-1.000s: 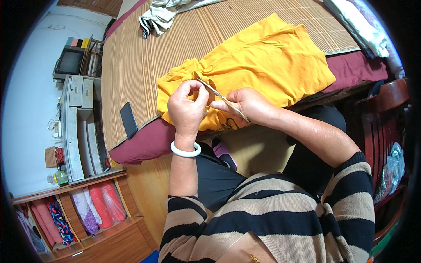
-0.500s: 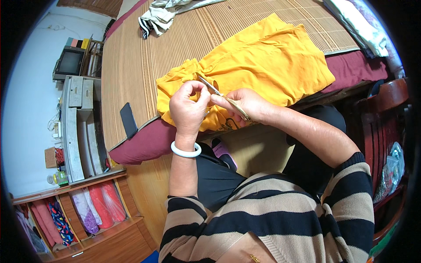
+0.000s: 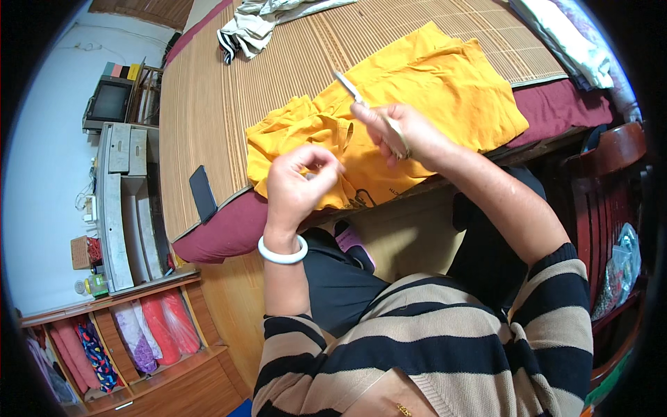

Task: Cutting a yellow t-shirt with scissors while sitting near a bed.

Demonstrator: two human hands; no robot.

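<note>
My right hand (image 3: pixel 410 135) is closed round a pair of scissors (image 3: pixel 349 86), their blades together and pointing away to the far left above the cloth. A yellow garment (image 3: pixel 445 90) with dark print near its front edge lies rumpled on the bed under both hands. Over its near left part is my left hand (image 3: pixel 297 186), thumb and forefinger pinched. Whatever sits in that pinch is too small to make out. A bent fold of the yellow cloth stands up just beyond the left fingertips. On my left wrist I wear a pale bangle (image 3: pixel 283 251).
A striped mat (image 3: pixel 222 104) covers the bed, with a dark red cloth (image 3: pixel 229 229) at its edge. A phone (image 3: pixel 203 192) rests on the left side. Light clothes (image 3: pixel 251 31) lie at the back. To the right stands a dark wooden chair (image 3: pixel 611 187).
The scissors have come away from my left fingers, lifted up and to the right with my right hand. My left hand has dropped slightly nearer to me, still pinched.
</note>
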